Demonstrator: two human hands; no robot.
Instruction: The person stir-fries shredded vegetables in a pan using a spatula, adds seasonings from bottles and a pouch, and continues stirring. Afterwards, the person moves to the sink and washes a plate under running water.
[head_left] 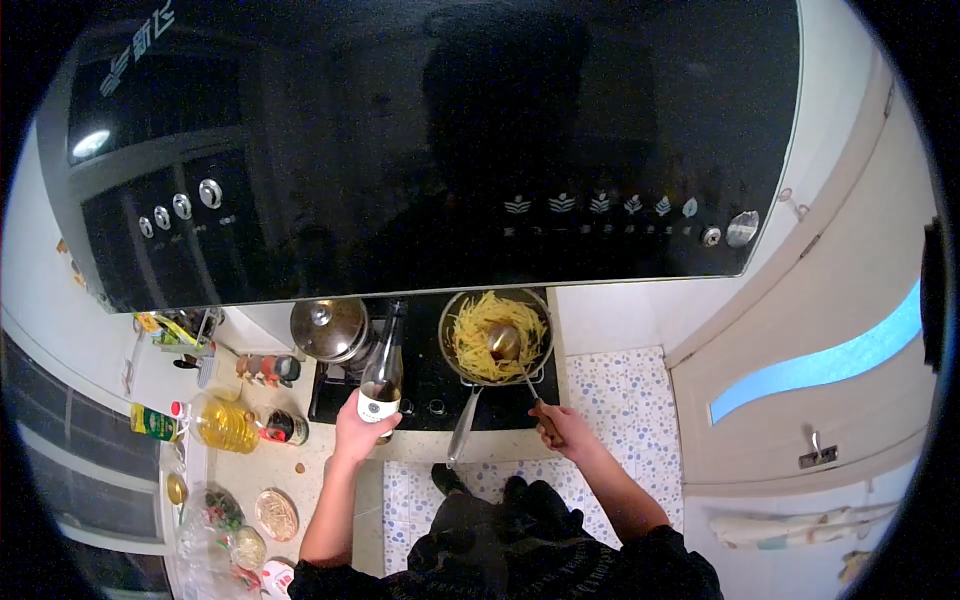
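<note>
My left hand is wrapped round the lower part of a dark glass bottle with a white label. The bottle's neck points away from me, over the stove. In my right hand is the brown handle of a metal ladle, whose bowl rests among the food. Yellow shredded potato strips, as they appear, fill the frying pan around the ladle. The pan's long handle sticks out toward me, with neither hand on it.
A lidded pot stands on the left burner. Left on the counter are an oil jug, a dark sauce bottle, spice jars, a plate of pale shreds and bagged vegetables. The black range hood hangs above.
</note>
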